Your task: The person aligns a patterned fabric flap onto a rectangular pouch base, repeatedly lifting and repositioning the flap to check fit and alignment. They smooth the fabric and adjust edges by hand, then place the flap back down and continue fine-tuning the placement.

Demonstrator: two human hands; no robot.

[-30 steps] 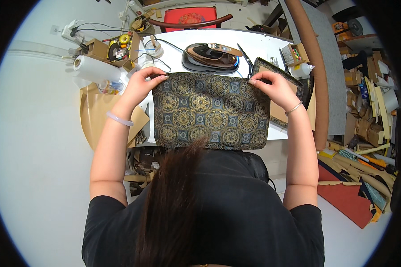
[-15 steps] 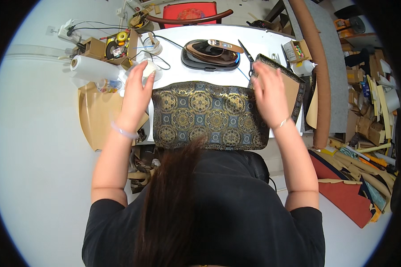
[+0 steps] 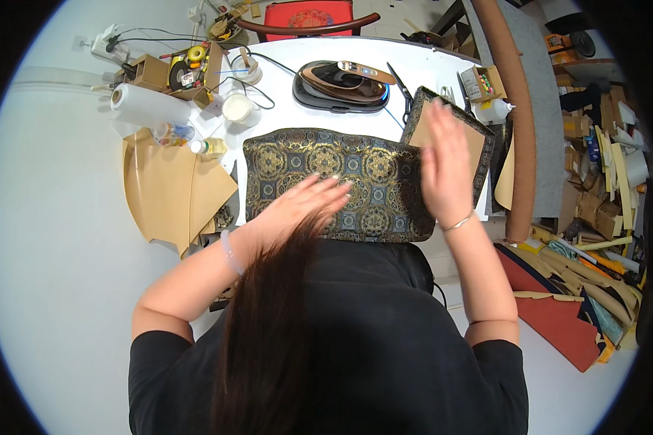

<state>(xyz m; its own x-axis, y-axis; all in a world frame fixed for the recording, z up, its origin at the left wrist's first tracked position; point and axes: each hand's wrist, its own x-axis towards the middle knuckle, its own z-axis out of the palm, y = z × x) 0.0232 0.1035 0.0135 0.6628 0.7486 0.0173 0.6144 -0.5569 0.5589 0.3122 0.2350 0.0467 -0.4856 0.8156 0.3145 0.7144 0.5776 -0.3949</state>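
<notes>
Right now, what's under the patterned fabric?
White tabletop shows beyond the far and left edges of the patterned fabric; whatever lies directly underneath is covered, can't tell.

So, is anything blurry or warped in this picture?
In the head view, the right hand looks soft at the fingertips, probably motion blur, while the patterned fabric reads fairly crisp; also in the head view, the far edge of the white table bows, and black fills the corners.
</notes>
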